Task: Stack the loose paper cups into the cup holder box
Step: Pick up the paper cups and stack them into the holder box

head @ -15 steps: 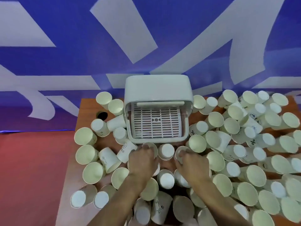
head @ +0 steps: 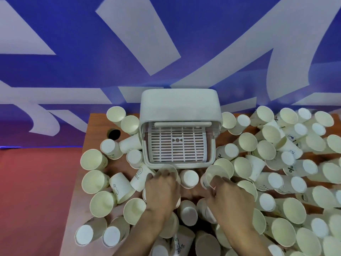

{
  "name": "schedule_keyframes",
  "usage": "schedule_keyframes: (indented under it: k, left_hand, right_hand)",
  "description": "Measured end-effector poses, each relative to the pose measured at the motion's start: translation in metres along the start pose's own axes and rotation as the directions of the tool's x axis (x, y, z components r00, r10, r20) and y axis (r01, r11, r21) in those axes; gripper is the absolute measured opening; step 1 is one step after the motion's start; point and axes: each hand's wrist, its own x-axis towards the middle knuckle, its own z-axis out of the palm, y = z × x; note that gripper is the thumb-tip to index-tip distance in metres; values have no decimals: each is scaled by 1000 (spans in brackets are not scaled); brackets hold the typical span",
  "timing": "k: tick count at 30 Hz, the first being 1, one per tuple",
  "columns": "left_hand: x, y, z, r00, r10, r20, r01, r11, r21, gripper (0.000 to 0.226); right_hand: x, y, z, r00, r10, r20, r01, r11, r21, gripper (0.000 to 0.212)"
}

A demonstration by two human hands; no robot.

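Observation:
A white cup holder box [head: 180, 108] stands at the back middle of the wooden table [head: 96, 124], its lid up and a slatted white tray [head: 177, 145] showing inside with no cups in it. Many loose pale paper cups lie around it, most on their sides. My left hand [head: 162, 191] grips one paper cup [head: 170, 169] just in front of the box. My right hand [head: 228, 196] grips another paper cup [head: 214, 175] a little to the right, its mouth facing up and toward the box. One more cup [head: 189, 178] stands between the two hands.
Cups are heaped thickly over the right half [head: 276, 163] and across the front of the table. A dark round hole [head: 113, 134] sits in the tabletop at the back left. A blue and white patterned wall rises behind; red floor [head: 33, 200] lies to the left.
Both hands have closed more firmly on their cups, and the right hand's cup has lifted and tilted so that its open mouth shows.

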Motion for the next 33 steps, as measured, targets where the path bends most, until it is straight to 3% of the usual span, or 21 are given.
schedule_keyframes:
  k: [8, 12, 24, 29, 33]
  left_hand:
    - [-3, -28, -61, 969, -17, -248, 7, 999, -43, 10]
    - [11, -45, -64, 952, 34, -304, -26, 999, 31, 16]
    - [54, -49, -37, 988, 146, -49, -130, 961, 244, 37]
    - [62, -50, -31, 989, 137, 60, -148, 953, 265, 37]
    - [62, -52, -26, 974, 131, 187, -187, 928, 324, 17]
  right_hand:
    - [40, -27, -12, 932, -157, -326, 214, 965, 149, 10]
    - [75, -39, 26, 902, -281, -327, 342, 928, 145, 8]
    - [123, -42, 80, 889, -444, -114, 450, 893, 28, 12]
    - [122, -44, 77, 890, -448, -85, 450, 893, -1, 17]
    - [120, -46, 78, 895, -437, -92, 438, 899, -14, 14]
